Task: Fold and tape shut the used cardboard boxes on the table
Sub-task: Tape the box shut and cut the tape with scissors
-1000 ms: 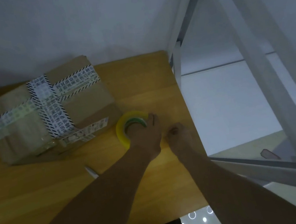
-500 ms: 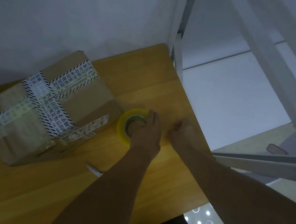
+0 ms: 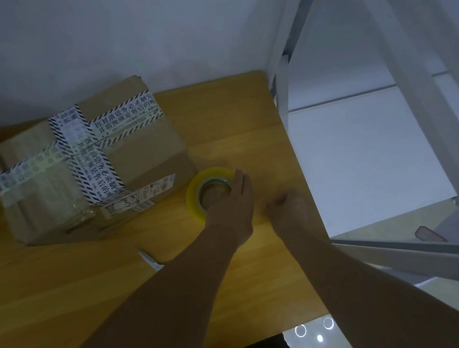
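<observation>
Wooden table; left hand grips tape roll, hiding its near side.

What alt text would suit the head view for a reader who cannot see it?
A person's left hand grips a yellow tape roll on a wooden table, the right hand curled just beside it. A taped cardboard box sits to the left of the roll.

On the table the tape roll lies just right of the cardboard box.
</observation>
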